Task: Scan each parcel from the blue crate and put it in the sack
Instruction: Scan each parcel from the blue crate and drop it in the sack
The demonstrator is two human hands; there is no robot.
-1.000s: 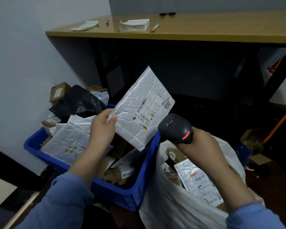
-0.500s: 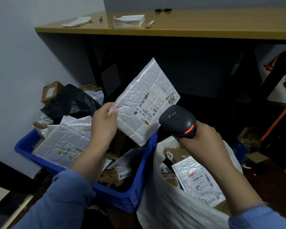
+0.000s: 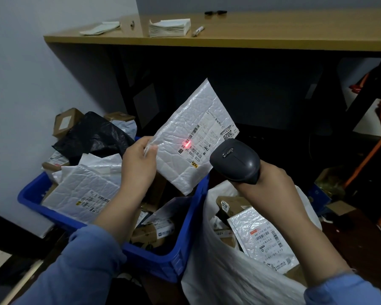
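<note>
Wooden desk [image 3: 273, 38] runs across the top of the view, dark space beneath it. Below right, white sack [image 3: 224, 282], mouth open, already holding a padded mailer [image 3: 262, 238] label-up and a cardboard box [image 3: 231, 205] behind it. Just left of the sack and touching it, blue crate [image 3: 154, 261], heaped with parcels: a large white mailer [image 3: 84, 190] on top at the left, a crumpled black bag [image 3: 92, 137] behind it, brown boxes at the back and lower down. Parcel [image 3: 185, 133] being scanned is a white bubble mailer, held up in the air above the crate's right end, tilted, label side toward the camera. Left hand [image 3: 139, 164] pinches it at its left edge, thumb on the front and the other fingers curled behind. Right hand [image 3: 271, 186] is wrapped round the grip of a black handheld scanner [image 3: 235, 161], above the sack's mouth, head aimed at the parcel, close but apart from it. Both sleeves blue. Shipping label [image 3: 209, 137] covers the parcel's right half. Red scan spot [image 3: 187, 142] sits on a barcode at the label's left edge.
</note>
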